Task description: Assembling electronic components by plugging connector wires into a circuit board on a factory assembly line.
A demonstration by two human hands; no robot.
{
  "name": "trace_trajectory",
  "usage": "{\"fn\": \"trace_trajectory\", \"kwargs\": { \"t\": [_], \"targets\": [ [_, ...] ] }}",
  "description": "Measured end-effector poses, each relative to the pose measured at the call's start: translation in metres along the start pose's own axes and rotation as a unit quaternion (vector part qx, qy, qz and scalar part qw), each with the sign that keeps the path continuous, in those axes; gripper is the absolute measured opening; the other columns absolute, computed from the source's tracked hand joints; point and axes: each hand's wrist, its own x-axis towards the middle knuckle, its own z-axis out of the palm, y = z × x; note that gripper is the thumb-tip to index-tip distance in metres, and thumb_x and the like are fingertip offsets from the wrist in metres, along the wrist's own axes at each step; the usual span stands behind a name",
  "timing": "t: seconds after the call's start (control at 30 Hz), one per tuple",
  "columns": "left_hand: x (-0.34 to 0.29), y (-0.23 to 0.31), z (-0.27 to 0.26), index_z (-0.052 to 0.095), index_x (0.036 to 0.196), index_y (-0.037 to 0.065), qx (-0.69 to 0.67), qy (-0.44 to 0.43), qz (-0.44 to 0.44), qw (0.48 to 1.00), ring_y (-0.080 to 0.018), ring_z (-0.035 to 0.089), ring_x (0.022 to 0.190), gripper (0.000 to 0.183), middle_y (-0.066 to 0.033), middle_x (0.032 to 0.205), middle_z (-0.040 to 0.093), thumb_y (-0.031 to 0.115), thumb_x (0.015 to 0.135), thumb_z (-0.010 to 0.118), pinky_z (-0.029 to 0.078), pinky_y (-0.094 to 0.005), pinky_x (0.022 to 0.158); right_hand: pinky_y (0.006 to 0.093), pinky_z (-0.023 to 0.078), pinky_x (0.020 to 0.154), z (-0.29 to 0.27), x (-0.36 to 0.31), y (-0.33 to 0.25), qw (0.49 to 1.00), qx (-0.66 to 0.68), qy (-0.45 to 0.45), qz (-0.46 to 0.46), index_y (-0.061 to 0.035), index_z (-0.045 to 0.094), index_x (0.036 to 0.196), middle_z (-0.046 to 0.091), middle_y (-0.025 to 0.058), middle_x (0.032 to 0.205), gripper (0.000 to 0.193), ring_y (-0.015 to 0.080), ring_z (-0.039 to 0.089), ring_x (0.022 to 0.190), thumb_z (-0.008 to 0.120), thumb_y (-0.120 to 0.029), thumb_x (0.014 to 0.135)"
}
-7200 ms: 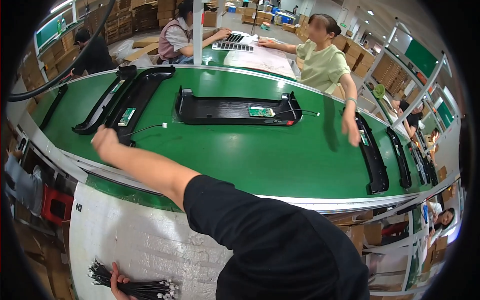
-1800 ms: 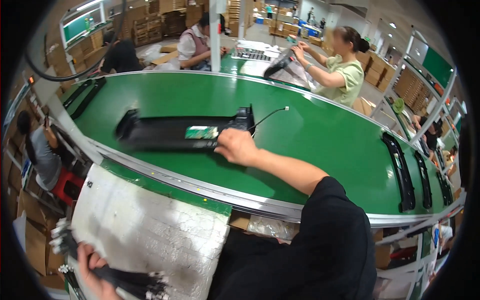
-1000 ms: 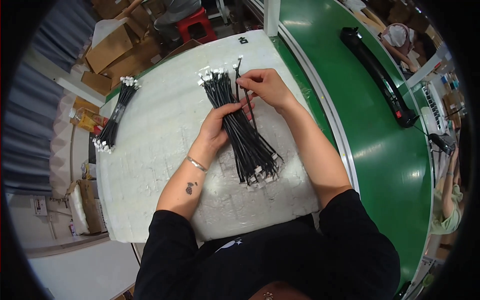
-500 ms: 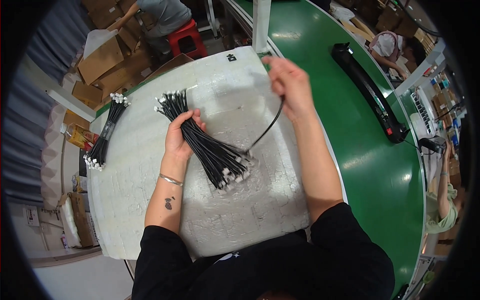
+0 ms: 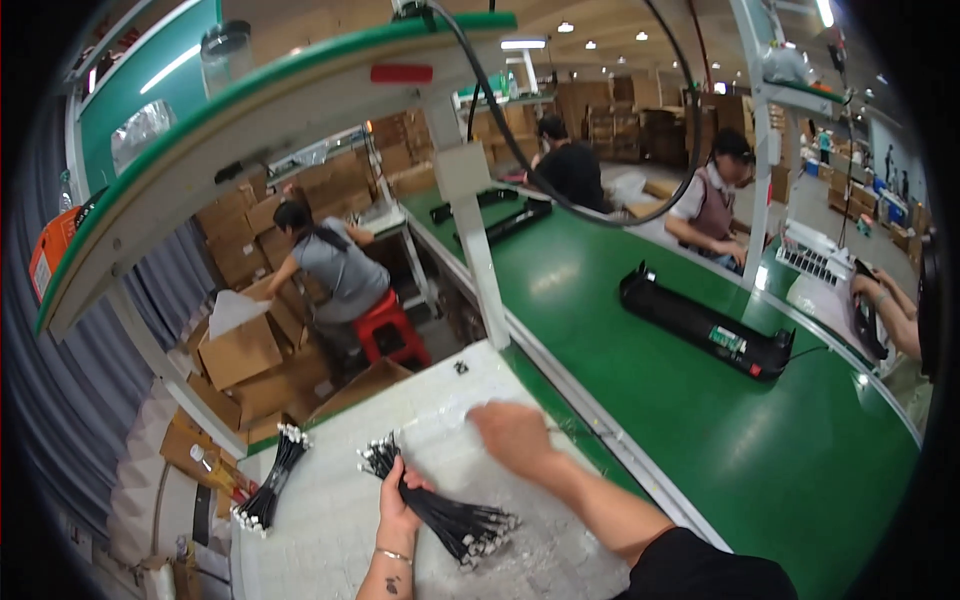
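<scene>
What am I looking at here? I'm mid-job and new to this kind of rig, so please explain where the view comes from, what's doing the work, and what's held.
There is no machine: the work is done by a person's two bare hands. The view comes from a wide fisheye camera worn on the person's head, so straight edges bend near the rim, and picture left is the person's left.

The left hand grips a bundle of black cables with white ends, over a white worktop. The right hand is blurred, and I can't tell whether it holds anything. A second bundle lies toward the worktop's left edge.

To the right, a green surface carries a long black housing with a small green board on it.
</scene>
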Motion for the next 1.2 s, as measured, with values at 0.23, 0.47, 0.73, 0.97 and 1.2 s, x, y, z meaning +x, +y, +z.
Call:
{"fn": "trace_trajectory", "kwargs": {
  "t": [0.23,0.47,0.73,0.97,1.2],
  "targets": [
    [0.019,0.006,-0.008,0.054,0.068,0.005,0.065,0.003,-0.015,0.998,-0.0173,0.054,0.057,0.014,-0.0046,0.061,0.055,0.015,0.077,0.057,0.049,-0.0304,0.059,0.0375,0.048,0.056,0.08,-0.051,0.004,0.993,0.016,-0.116,0.002,-0.0059,0.053,0.085,0.055,0.0098,0.078,0.016,0.0276,0.059,0.069,0.05,-0.003,0.07],
    [0.03,0.015,-0.009,0.053,0.076,0.006,0.088,0.004,0.023,0.996,-0.0108,0.053,0.059,0.008,-0.0025,0.071,0.057,0.012,0.081,0.054,0.048,-0.0243,0.055,0.0361,0.05,0.055,0.094,-0.042,0.008,0.992,0.007,-0.126,-0.027,-0.0035,0.052,0.08,0.056,0.0111,0.077,0.014,0.0268,0.06,0.062,0.054,-0.004,0.066],
    [0.031,0.007,-0.007,0.051,0.079,0.004,0.086,0.013,-0.002,0.996,-0.0099,0.05,0.058,0.006,-0.0037,0.072,0.056,0.009,0.081,0.054,0.046,-0.024,0.054,0.0366,0.049,0.056,0.086,-0.049,0.009,0.989,0.029,-0.145,0.0,-0.0021,0.052,0.079,0.055,0.0121,0.078,0.014,0.0283,0.06,0.065,0.054,-0.004,0.065],
    [0.027,0.005,-0.008,0.05,0.078,0.006,0.12,0.044,0.033,0.991,-0.0085,0.048,0.055,0.006,-0.0022,0.069,0.053,0.01,0.081,0.054,0.045,-0.021,0.05,0.0379,0.049,0.056,0.09,-0.048,0.01,0.986,0.033,-0.164,0.006,-0.002,0.051,0.078,0.054,0.0126,0.077,0.015,0.0301,0.059,0.064,0.056,-0.003,0.064],
    [0.03,0.006,-0.006,0.049,0.081,0.004,0.09,0.0,0.03,0.996,-0.0084,0.045,0.053,0.005,-0.0019,0.068,0.05,0.007,0.081,0.053,0.044,-0.0209,0.05,0.0372,0.05,0.054,0.09,-0.042,0.011,0.988,0.003,-0.154,0.006,-0.0021,0.054,0.074,0.056,0.0129,0.074,0.009,0.0287,0.061,0.063,0.056,-0.006,0.066]
  ]
}}
